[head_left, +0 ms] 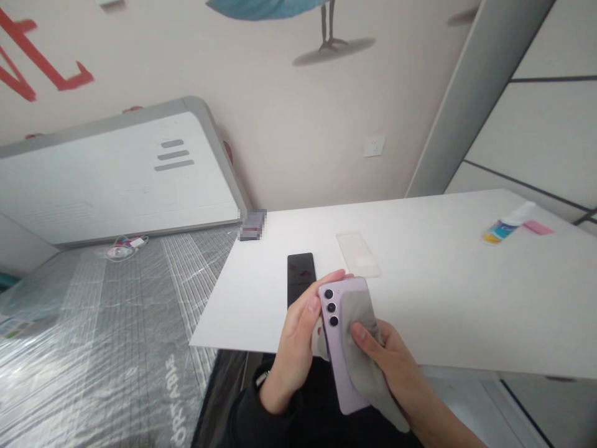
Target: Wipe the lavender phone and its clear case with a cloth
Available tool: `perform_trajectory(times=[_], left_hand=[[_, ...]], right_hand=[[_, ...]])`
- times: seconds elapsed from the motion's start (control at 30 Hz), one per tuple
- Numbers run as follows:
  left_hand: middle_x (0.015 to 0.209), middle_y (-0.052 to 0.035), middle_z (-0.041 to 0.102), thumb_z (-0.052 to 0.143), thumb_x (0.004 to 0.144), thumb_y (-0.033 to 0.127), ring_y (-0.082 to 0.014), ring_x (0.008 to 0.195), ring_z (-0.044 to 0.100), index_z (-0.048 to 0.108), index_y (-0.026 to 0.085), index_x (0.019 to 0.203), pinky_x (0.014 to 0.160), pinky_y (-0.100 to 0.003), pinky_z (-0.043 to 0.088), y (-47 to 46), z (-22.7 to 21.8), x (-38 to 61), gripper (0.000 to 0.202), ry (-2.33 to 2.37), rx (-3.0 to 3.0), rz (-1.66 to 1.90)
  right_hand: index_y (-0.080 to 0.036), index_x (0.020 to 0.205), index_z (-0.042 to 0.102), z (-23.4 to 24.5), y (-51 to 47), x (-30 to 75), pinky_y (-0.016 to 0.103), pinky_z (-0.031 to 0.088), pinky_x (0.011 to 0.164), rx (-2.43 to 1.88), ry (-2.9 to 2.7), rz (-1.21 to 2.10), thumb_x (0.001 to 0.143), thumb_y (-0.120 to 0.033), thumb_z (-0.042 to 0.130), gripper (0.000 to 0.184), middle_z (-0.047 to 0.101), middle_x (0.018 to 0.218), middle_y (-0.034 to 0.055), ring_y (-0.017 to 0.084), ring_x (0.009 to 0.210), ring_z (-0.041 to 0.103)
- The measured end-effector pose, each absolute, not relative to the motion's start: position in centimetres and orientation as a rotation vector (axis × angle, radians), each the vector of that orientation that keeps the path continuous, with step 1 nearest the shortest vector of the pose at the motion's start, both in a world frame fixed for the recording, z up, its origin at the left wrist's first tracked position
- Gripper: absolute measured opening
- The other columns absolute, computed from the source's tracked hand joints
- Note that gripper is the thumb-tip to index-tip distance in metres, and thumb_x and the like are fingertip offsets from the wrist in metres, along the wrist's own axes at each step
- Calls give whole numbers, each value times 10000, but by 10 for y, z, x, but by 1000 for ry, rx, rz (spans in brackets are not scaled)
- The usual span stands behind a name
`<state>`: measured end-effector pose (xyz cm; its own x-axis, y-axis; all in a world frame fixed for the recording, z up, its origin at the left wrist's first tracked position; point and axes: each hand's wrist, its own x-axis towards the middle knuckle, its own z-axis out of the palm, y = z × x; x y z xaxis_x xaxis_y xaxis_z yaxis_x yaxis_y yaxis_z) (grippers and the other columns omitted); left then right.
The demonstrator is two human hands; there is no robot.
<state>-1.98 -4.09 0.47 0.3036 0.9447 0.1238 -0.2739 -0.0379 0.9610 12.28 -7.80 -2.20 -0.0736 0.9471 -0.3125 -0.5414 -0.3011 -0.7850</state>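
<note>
My left hand (295, 339) grips a lilac phone (336, 358) by its left edge and top corner, back side up with three camera lenses showing. My right hand (390, 361) presses a grey cloth (361, 348) against the phone's back, fingers closed on the cloth. Both hands hover over the near edge of the white table (466, 298). Just beyond the phone a black flat case or phone (301, 277) lies on the table, and to its right lies a clear screen protector (358, 254).
A small spray bottle (506, 225) and a pink piece (538, 228) lie at the table's far right. A blurred small object (252, 225) sits at the far left corner. Left of the table is a plastic-wrapped grey mattress (102, 336) and a white panel (116, 180).
</note>
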Motion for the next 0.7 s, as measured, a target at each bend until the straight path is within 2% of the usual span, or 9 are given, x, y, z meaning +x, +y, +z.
perform_trajectory(times=[0.17, 0.3, 0.4, 0.47, 0.6, 0.7], left_hand=[[1332, -143, 714, 472, 1006, 635, -316, 1194, 677, 555, 226, 1493, 1043, -444, 520, -36, -2, -20, 641, 515, 1213, 949], [1204, -138, 745, 389, 1010, 688, -288, 1113, 699, 494, 233, 1529, 1005, -431, 520, -35, -10, -16, 699, 486, 1171, 976], [1151, -111, 747, 375, 1007, 700, -271, 1084, 688, 543, 231, 1478, 976, -409, 524, -36, -8, -13, 686, 527, 1097, 1133], [1151, -96, 740, 377, 1014, 686, -253, 1071, 679, 588, 232, 1431, 933, -371, 534, -35, -4, -11, 652, 597, 1072, 1245], [1206, -96, 723, 410, 1026, 641, -247, 1106, 683, 630, 241, 1385, 931, -350, 540, -32, 6, -9, 582, 674, 1090, 1386], [1161, -84, 734, 430, 1010, 663, -240, 1091, 708, 670, 256, 1336, 890, -325, 565, -32, 18, -11, 574, 673, 1074, 1473]], right_hand=[[-148, 652, 770, -28, -72, 124, 243, 440, 512, -1110, -816, 1569, 634, -597, 933, 479, 705, 610, 37, 145, 540, 587], [-163, 690, 774, -33, -69, 115, 291, 509, 559, -1158, -658, 1598, 628, -791, 823, 633, 739, 653, 60, 205, 609, 668], [-204, 932, 818, -33, -69, 107, 347, 593, 750, -1104, -435, 1612, 688, -809, 770, 655, 818, 881, 73, 267, 850, 757], [-227, 1052, 811, -31, -69, 103, 375, 588, 907, -1052, -322, 1623, 731, -779, 766, 640, 826, 1041, 71, 289, 1046, 747], [-223, 1094, 805, -29, -66, 101, 393, 528, 1077, -869, -162, 1804, 840, -690, 729, 537, 818, 1124, 75, 288, 1222, 696], [-192, 1056, 805, -34, -62, 103, 424, 525, 1085, -631, -153, 1998, 875, -666, 691, 520, 819, 1109, 106, 292, 1245, 691]])
